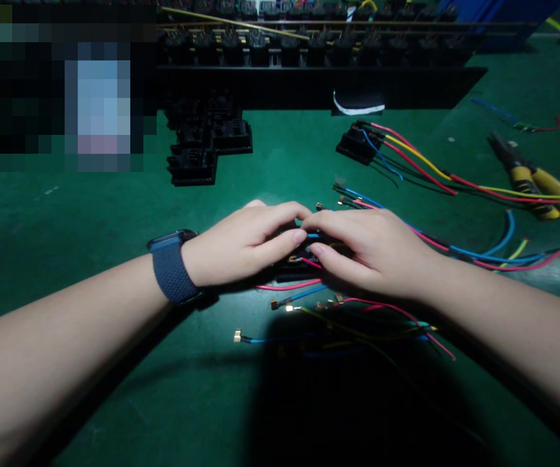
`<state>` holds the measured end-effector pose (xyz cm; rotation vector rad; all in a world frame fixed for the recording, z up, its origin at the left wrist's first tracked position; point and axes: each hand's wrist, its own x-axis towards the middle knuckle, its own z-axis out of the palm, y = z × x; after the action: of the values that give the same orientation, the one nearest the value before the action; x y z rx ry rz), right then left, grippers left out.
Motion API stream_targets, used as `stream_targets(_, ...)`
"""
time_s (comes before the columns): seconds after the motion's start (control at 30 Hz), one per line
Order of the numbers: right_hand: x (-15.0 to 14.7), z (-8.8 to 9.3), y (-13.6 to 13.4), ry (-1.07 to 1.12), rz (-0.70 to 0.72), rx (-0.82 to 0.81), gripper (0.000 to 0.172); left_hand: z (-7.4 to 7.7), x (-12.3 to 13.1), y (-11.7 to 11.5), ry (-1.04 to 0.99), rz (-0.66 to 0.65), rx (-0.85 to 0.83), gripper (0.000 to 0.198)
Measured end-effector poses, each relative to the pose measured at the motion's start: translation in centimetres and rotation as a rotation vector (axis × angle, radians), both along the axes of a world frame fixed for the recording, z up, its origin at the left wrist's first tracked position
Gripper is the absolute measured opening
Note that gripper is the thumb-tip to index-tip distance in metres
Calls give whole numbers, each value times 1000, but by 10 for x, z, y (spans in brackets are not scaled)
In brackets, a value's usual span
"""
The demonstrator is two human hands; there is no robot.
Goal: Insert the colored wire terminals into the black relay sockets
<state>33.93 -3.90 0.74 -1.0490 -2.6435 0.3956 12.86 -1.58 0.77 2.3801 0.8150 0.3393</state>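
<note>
My left hand (245,243), with a dark blue watch (173,266) on its wrist, curls its fingers over a black plastic connector block (293,263) lying on the green mat. My right hand (370,250) meets it from the right, fingertips pinched on the same block where a blue and a pink wire enter. Loose wires with brass terminals (280,303) lie just below both hands. Most of the block is hidden under the fingers.
A wired connector (358,143) with red, yellow and blue leads lies to the upper right. Yellow-handled pliers (533,178) rest at the far right. Stacked black connector housings (202,146) sit behind the hands, before a long black rack (309,71).
</note>
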Motion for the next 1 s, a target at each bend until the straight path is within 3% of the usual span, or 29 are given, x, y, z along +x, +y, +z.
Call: stream_targets(1.0,0,-1,1,5,-9,-17,36,-1,0,1,10,5,7,36)
